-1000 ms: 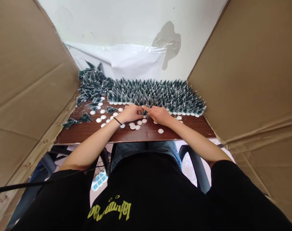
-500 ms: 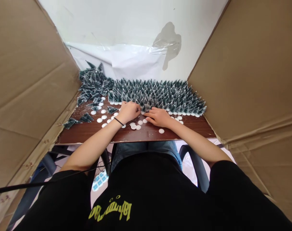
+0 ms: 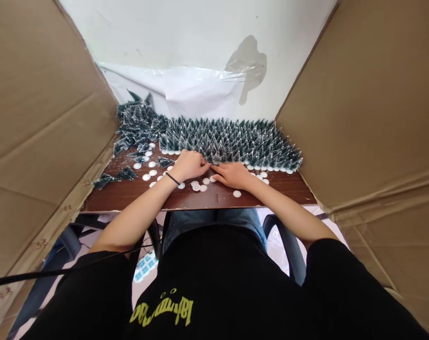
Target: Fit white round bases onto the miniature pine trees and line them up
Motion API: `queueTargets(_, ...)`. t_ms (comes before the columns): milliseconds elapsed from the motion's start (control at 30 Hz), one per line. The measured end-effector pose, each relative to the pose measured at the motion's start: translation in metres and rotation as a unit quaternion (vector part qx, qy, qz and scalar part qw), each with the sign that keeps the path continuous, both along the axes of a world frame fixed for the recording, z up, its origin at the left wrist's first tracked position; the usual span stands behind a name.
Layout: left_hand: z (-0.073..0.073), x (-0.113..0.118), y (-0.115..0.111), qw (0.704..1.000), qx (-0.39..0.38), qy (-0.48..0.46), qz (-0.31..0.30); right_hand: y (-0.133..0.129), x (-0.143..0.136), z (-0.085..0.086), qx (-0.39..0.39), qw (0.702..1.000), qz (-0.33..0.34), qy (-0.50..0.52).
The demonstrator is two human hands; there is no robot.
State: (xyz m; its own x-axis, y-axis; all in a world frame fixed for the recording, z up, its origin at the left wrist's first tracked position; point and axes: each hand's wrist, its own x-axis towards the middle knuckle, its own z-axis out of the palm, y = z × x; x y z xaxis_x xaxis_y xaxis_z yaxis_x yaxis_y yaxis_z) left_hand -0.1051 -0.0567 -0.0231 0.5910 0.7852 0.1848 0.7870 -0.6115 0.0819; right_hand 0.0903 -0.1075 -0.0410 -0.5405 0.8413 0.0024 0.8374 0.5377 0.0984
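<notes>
Upright miniature snow-dusted pine trees (image 3: 231, 141) on round white bases stand packed in rows at the back of the table. My left hand (image 3: 190, 165), a black band at its wrist, rests at the front row with thumb and forefinger reaching toward the bases. It looks open; some of its fingers are hidden behind the hand. From the other side, my right hand (image 3: 233, 174) lies with fingers stretched out, open, its fingertips close to the left thumb at the same row. Loose white round bases (image 3: 203, 188) lie on the tabletop just below the hands.
A heap of tipped-over trees (image 3: 138, 120) fills the back left of the brown table (image 3: 221, 202). Single trees (image 3: 127, 173) and more white discs (image 3: 146, 177) are scattered in front of it. Cardboard walls (image 3: 377, 104) stand on both sides, with a white panel (image 3: 200, 38) behind.
My left hand's fingers have loosened from a closer pinch, and its thumb now points toward the right fingertips. The small tree between the hands sits slightly further back against the row.
</notes>
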Motion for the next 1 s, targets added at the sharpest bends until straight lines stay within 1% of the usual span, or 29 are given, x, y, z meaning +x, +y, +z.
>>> queueTargets(233,0.006,0.001,-0.003,0.999,-0.009,0.046,-0.001,-0.001,-0.001,0.000,0.002,1.000,-0.005,-0.005)
queueTargets(400,0.007,0.000,-0.002,0.999,-0.019,0.033,-0.003,-0.001,0.000,0.000,0.000,1.000,-0.004,0.002)
queueTargets(500,0.007,-0.001,-0.001,0.999,-0.039,0.028,-0.008,0.000,0.000,0.000,-0.003,1.000,-0.008,0.004)
queueTargets(633,0.011,-0.001,-0.002,0.998,-0.058,0.037,-0.007,-0.001,-0.001,0.001,-0.008,1.000,-0.014,0.002)
queueTargets(800,0.015,-0.002,-0.003,0.997,-0.048,0.056,0.000,-0.001,-0.001,0.002,-0.003,1.000,-0.017,0.003)
queueTargets(1000,0.015,-0.003,-0.002,0.998,-0.038,0.055,0.007,-0.001,0.000,0.001,-0.007,1.000,-0.014,0.004)
